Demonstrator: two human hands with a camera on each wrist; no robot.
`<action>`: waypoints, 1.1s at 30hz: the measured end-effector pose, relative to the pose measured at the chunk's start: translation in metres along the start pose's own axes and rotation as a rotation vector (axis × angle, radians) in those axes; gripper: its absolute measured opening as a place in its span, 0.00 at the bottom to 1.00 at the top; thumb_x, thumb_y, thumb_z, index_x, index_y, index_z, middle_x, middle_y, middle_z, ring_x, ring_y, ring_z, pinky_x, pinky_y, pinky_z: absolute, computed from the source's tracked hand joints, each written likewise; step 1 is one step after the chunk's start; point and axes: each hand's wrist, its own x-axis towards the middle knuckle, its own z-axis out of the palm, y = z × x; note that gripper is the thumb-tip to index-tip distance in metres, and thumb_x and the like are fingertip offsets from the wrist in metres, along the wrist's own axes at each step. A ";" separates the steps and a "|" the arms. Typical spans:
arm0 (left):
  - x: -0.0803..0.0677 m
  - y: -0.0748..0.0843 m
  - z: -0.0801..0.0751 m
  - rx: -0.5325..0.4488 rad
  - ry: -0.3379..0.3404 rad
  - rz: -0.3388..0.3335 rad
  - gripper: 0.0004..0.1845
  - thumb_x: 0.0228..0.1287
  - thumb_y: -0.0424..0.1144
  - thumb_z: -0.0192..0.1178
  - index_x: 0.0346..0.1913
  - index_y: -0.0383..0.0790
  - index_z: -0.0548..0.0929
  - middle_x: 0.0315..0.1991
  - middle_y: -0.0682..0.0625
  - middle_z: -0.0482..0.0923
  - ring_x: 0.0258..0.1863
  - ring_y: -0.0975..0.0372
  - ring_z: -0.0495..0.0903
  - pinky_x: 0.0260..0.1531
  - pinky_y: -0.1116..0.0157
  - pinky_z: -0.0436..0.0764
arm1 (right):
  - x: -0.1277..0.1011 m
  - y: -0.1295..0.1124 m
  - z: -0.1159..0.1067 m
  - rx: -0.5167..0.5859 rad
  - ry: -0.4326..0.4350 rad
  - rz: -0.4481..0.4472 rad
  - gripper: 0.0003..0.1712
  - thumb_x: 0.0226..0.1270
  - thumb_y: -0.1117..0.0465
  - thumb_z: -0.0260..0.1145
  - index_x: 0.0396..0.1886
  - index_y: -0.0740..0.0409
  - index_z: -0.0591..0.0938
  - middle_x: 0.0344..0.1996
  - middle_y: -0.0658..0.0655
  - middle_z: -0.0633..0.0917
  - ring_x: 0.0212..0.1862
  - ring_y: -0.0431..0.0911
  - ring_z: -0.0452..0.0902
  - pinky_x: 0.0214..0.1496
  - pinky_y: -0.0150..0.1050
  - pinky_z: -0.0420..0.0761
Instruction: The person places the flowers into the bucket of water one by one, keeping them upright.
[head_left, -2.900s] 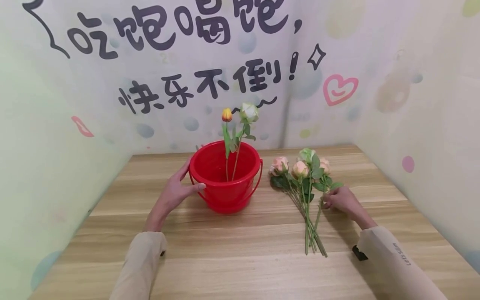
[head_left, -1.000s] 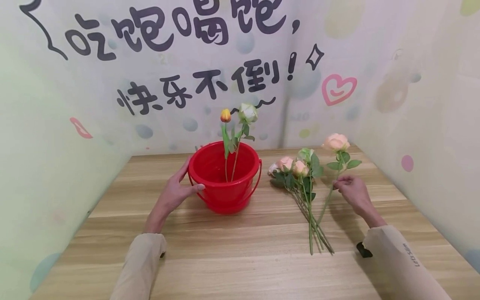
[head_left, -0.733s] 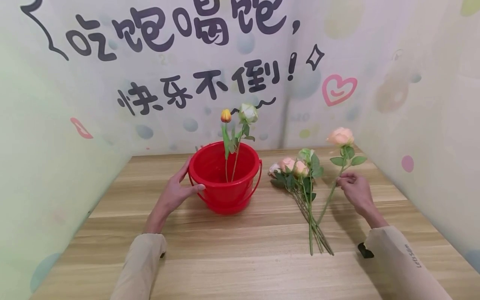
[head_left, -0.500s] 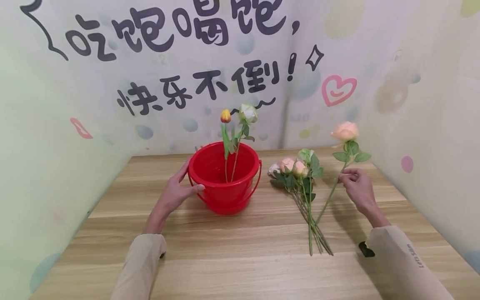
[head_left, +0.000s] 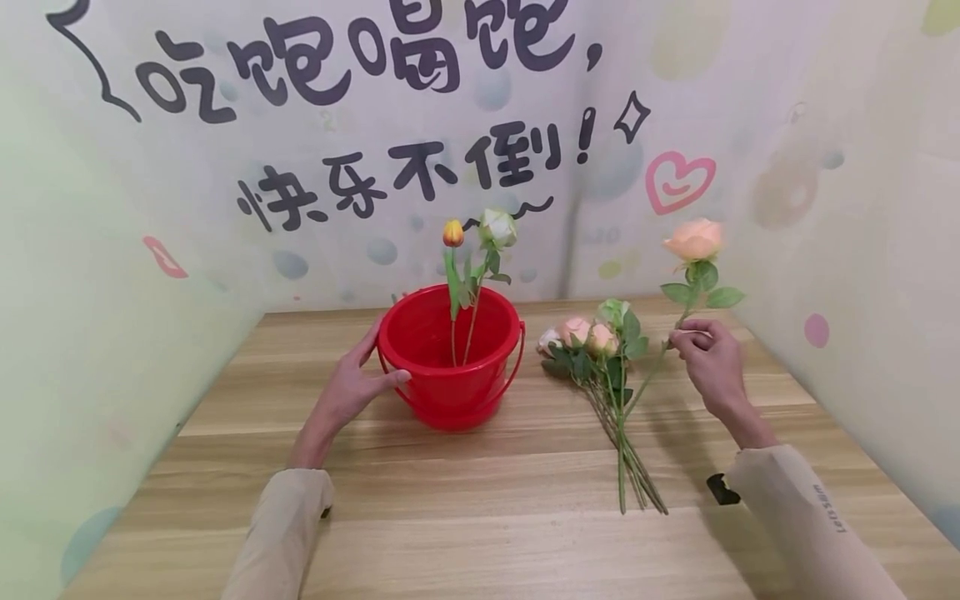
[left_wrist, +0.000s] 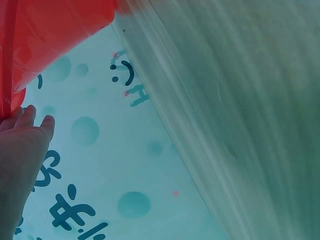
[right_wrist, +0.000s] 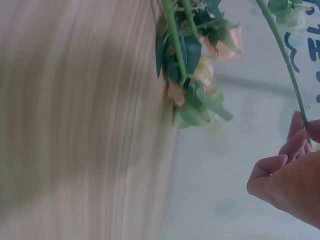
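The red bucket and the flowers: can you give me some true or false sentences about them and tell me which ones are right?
1. The left hand rests against the side of the red bucket. True.
2. The right hand holds a blue flower. False: it pinches the stem of a peach rose.
3. Two flowers stand in the bucket, an orange tulip and a white rose. True.
4. The bunch of roses lies inside the bucket. False: it lies on the wooden table, to the right of the bucket.
5. The bucket is tipped on its side. False: it stands upright.
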 end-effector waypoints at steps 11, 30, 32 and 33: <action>-0.001 0.003 0.001 -0.007 0.002 -0.005 0.54 0.62 0.49 0.74 0.84 0.52 0.51 0.81 0.47 0.55 0.79 0.45 0.51 0.60 0.42 0.77 | 0.003 -0.016 0.032 0.059 -0.042 -0.012 0.09 0.73 0.68 0.65 0.48 0.68 0.76 0.26 0.38 0.85 0.30 0.32 0.77 0.32 0.26 0.74; -0.002 0.002 0.000 -0.003 0.016 0.022 0.54 0.61 0.52 0.75 0.84 0.56 0.54 0.81 0.49 0.57 0.79 0.47 0.53 0.61 0.41 0.77 | 0.008 -0.076 0.101 0.271 -0.146 -0.042 0.06 0.74 0.70 0.63 0.46 0.65 0.75 0.25 0.41 0.85 0.29 0.38 0.74 0.33 0.28 0.73; -0.003 0.002 0.001 -0.008 0.015 0.021 0.54 0.61 0.52 0.75 0.84 0.56 0.54 0.81 0.49 0.57 0.79 0.47 0.53 0.60 0.41 0.77 | 0.009 -0.078 0.107 0.292 -0.155 -0.036 0.05 0.74 0.70 0.63 0.45 0.64 0.75 0.24 0.42 0.85 0.29 0.38 0.73 0.33 0.29 0.72; -0.003 0.001 0.001 -0.011 0.014 0.020 0.54 0.61 0.52 0.75 0.84 0.55 0.54 0.81 0.49 0.57 0.79 0.46 0.53 0.60 0.41 0.77 | 0.010 -0.079 0.109 0.300 -0.157 -0.035 0.05 0.74 0.70 0.63 0.45 0.63 0.75 0.24 0.42 0.85 0.29 0.38 0.73 0.34 0.29 0.73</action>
